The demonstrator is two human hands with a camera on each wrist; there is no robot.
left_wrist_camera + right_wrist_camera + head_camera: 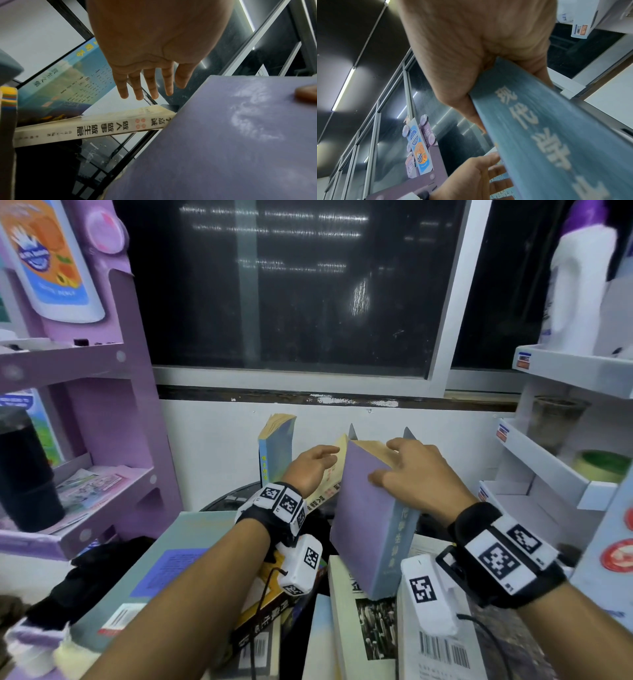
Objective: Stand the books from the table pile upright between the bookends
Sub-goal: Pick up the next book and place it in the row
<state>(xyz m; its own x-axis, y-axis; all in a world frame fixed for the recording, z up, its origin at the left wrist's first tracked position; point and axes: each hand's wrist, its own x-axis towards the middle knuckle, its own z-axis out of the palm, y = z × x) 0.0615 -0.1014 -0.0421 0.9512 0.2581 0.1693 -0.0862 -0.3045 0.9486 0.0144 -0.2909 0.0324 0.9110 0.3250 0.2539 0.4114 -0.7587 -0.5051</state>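
Observation:
My right hand grips the top of a thick purple book and holds it upright and tilted over the table pile; its blue-grey spine fills the right wrist view. Behind it, two dark bookend tips stick up by the wall. A cream book leans there, spine toward me. A blue book stands to its left. My left hand reaches beside the cream book's top with straight fingers; I cannot tell whether it touches.
Several books lie flat in front, among them a large grey-green one. A purple shelf unit with a black tumbler stands left. A white shelf unit stands right. Black cloth lies lower left.

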